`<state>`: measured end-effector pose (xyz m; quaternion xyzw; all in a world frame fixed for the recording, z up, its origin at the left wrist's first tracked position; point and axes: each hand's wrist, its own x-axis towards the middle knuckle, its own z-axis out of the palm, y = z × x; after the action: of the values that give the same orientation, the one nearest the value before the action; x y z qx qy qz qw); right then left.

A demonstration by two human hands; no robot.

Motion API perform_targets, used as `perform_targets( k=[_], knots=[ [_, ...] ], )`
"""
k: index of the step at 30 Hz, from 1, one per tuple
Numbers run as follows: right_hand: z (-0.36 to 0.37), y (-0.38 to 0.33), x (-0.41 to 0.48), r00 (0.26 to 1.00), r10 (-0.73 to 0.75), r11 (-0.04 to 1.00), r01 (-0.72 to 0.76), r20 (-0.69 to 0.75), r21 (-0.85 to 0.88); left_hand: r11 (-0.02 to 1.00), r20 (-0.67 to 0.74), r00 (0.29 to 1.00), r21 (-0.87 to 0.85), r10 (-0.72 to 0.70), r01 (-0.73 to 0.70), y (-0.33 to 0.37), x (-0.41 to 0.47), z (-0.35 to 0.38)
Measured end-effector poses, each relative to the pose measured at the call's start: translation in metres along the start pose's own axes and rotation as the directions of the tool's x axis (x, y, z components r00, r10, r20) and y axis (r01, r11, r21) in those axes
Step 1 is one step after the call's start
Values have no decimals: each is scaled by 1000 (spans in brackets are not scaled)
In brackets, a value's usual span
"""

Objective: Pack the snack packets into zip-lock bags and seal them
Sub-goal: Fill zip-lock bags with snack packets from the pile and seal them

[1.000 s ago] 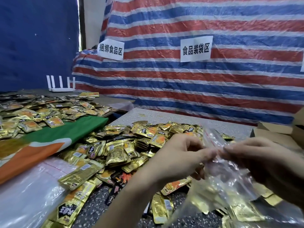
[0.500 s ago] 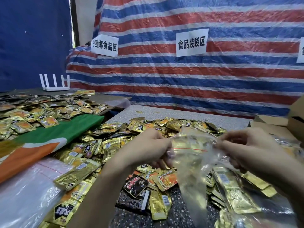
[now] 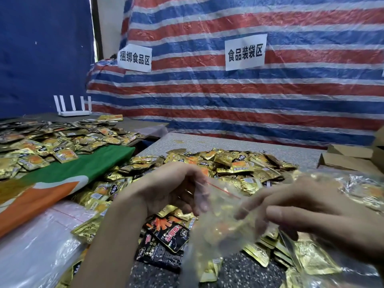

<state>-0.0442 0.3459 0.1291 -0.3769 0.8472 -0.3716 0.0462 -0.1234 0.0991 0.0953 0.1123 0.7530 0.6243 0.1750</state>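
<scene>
A clear zip-lock bag (image 3: 218, 227) with a red seal line hangs between my hands above the table, blurred, with gold packets showing inside. My left hand (image 3: 170, 190) pinches the bag's top left corner. My right hand (image 3: 307, 210) pinches the top edge on the right, thumb towards me. The seal line slants down from left to right. A heap of gold snack packets (image 3: 232, 165) lies behind the hands, and two black packets (image 3: 166, 235) lie under the bag.
Filled clear bags (image 3: 365, 190) lie at the right, in front of a cardboard box (image 3: 349, 156). A stack of clear plastic bags (image 3: 31, 250) sits at lower left beside a green and orange cloth (image 3: 62, 175). More packets (image 3: 41, 142) cover the left table.
My hands were pinching close together at the bag's top and have moved apart, stretching the seal edge. The right end of that edge has since dropped, so it now slants.
</scene>
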Motion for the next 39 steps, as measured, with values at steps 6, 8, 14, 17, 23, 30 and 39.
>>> perform_targets(
  k=[6, 8, 14, 17, 23, 30, 39],
  knots=[
    [5, -6, 2, 972, -117, 975, 74, -204, -210, 968, 15, 975, -126, 221, -217, -9, 13, -25],
    [7, -5, 5, 975, -83, 965, 27, -207, -259, 943, 38, 947, -107, 320, -314, -17, 17, -37],
    [9, 0, 6, 966, -62, 934, -32, -249, -356, 946, -300, 934, 307, 195, -99, -59, 41, -73],
    [7, -3, 3, 963, -53, 944, -38, -263, -328, 608, -476, 880, 700, 5, 375, -86, 57, -78],
    [7, -10, 0, 963, -63, 922, -45, -262, -386, 708, -501, 861, 576, -88, 408, -122, 77, -70],
    [9, -10, 2, 968, -45, 880, -79, -248, -469, 805, -551, 835, 502, 16, 315, -118, 83, -79],
    [11, -9, 8, 971, -1, 881, -112, -240, -459, 964, -746, 637, 24, 194, -266, -22, 16, -69]
  ],
)
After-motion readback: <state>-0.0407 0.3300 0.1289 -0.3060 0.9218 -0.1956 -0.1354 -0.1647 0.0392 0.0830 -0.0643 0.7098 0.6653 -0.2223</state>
